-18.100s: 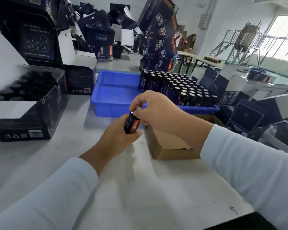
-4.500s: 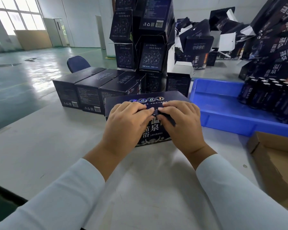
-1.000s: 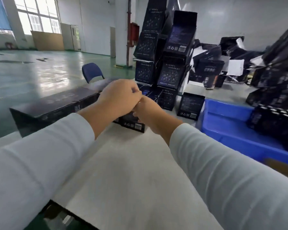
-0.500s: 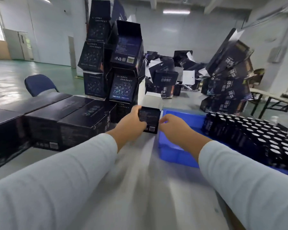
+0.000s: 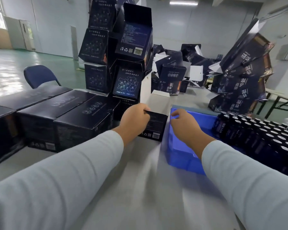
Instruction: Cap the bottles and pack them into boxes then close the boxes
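An open dark box stands on the grey table a little beyond the table's middle, its pale lid flap raised at the far side so the mouth faces up, presumably ready to take bottles. The left hand grips its near left top edge, fingers curled over the rim, likely to draw it nearer. The right hand hovers just right of the box with fingers loosely bent and holding nothing; whether a fingertip touches the box wall cannot be told. Right of the box, touching or nearly so, sits a blue tray, its left part bare and its right part crowded with upright dark bottles, close enough that bottles need only a short carry. To the left a row of closed boxes runs along the table, seemingly finished ones set aside. Behind them rises a leaning stack of empty open boxes, with another pile of boxes at far right and a blue chair on the far left floor.
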